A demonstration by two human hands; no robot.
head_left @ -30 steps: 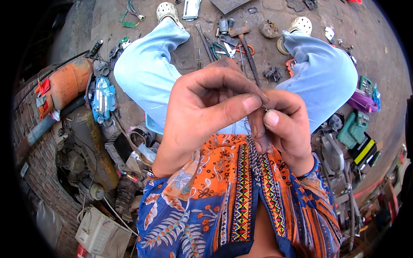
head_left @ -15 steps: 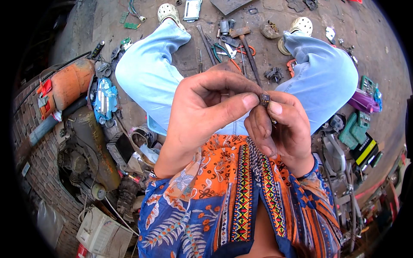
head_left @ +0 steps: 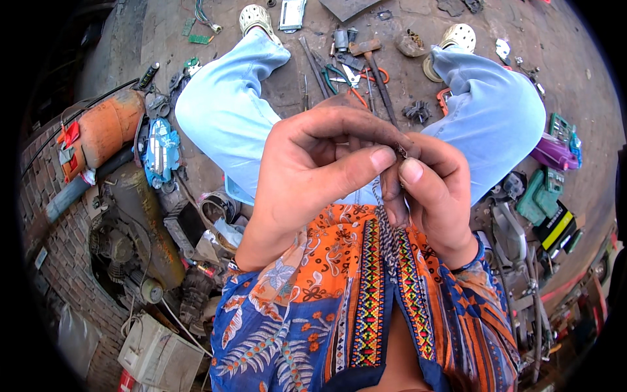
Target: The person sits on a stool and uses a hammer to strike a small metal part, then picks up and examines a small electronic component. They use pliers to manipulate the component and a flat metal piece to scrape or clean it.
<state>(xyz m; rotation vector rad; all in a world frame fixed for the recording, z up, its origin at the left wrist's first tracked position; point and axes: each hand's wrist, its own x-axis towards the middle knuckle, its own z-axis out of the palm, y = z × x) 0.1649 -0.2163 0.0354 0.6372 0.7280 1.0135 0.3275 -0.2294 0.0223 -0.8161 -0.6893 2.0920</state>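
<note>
My left hand (head_left: 297,173) and right hand (head_left: 443,186) meet at the fingertips in front of my lap. Between them is a small dark part (head_left: 401,153) with a brassy glint, mostly covered by the fingers, so its kind cannot be told. The left thumb and forefinger close on one side of it, and the right thumb and forefinger pinch the other. Dark grime stains the fingers of both hands. Beyond them on the ground lie a hammer (head_left: 366,48), scissors (head_left: 351,76) and long thin tools.
At left are an orange cylinder (head_left: 111,124), a blue plastic-wrapped bundle (head_left: 160,153) and a rusty olive tank (head_left: 151,232). Green cases (head_left: 539,196) and a purple object (head_left: 554,153) lie at right. A bowl-like container (head_left: 410,44) stands beside my far right shoe.
The small dark part has turned or sunk between the fingertips and shows less. My right thumb and fingers have shifted slightly left, closer to the left fingertips.
</note>
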